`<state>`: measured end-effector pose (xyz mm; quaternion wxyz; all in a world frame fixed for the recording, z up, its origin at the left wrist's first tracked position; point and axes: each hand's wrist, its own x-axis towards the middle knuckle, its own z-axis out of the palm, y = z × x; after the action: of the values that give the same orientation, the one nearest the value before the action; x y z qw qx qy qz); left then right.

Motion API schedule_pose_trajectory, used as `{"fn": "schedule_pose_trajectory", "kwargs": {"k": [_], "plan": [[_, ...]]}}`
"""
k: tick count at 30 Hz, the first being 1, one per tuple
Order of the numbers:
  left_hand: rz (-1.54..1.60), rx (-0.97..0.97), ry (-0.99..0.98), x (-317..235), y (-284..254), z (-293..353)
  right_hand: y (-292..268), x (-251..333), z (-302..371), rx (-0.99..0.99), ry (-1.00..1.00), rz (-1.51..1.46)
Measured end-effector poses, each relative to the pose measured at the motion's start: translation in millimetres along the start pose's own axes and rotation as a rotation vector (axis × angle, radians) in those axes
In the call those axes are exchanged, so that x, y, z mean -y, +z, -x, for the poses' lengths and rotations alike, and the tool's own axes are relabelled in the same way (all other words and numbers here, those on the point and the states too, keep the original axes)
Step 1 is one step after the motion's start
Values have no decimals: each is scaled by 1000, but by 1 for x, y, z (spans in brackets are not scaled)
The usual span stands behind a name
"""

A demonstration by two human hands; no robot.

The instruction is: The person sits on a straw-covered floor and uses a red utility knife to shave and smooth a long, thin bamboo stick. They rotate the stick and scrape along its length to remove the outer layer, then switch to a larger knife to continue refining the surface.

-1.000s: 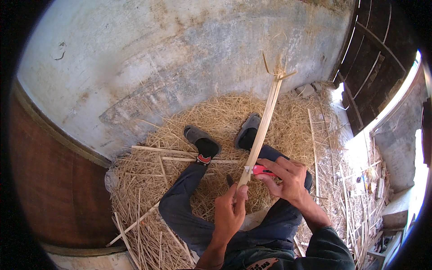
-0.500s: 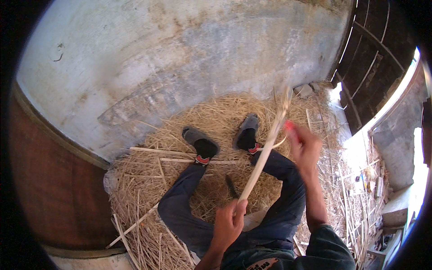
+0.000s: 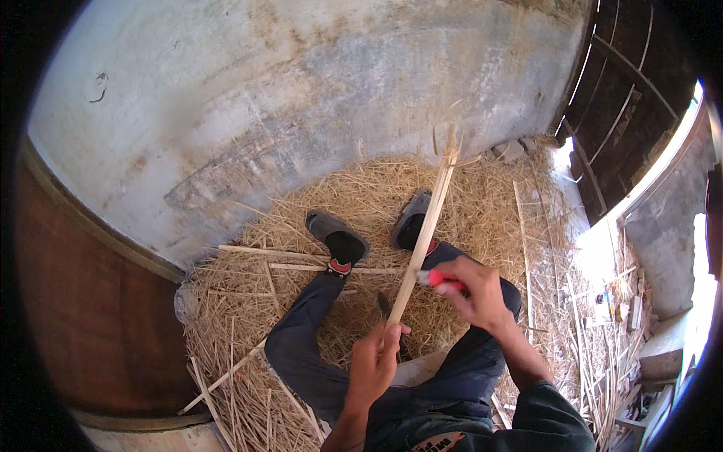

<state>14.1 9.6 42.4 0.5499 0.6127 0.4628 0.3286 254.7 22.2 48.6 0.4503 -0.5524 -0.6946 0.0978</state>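
My left hand (image 3: 373, 360) is closed round the lower end of a long pale wooden strip (image 3: 422, 255), which slants up and away between my legs. Thin curled shavings fray from its far end. In my right hand (image 3: 474, 295) is a small red-handled knife (image 3: 443, 279), with its short grey blade against or very close to the right side of the strip, about midway along. Just left of the strip, a dark blade-like object (image 3: 384, 304) shows low between my knees; its lower part is hidden by my left hand and the strip.
A thick layer of shavings (image 3: 354, 181) and loose strips (image 3: 248, 369) covers the floor round my feet. The stained wall (image 3: 301, 98) stands ahead, a brown panel (image 3: 98, 301) at the left, and a dark wooden door (image 3: 621, 105) at the right. Stones (image 3: 509, 151) lie by the wall.
My right hand has come down and left with the knife, from beside the strip's upper part toward its middle. The strip stands more upright, its far end shifted left; a shaving no longer loops toward the hand.
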Motion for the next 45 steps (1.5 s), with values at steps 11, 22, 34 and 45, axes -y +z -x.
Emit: {"fn": "schedule_pose_trajectory", "kwargs": {"k": [11,22,34,45], "plan": [[-207,-116,198,-10,16,-11,18,23,17,-18,-151,201],[-322,-183,245,-10,17,-7,13,21,6,-93,-118,241],[-305,-164,234,-9,17,-4,8,22,1,-109,-144,250],[-291,-186,262,-6,15,0,9,18,-4,-133,-130,246]]}}
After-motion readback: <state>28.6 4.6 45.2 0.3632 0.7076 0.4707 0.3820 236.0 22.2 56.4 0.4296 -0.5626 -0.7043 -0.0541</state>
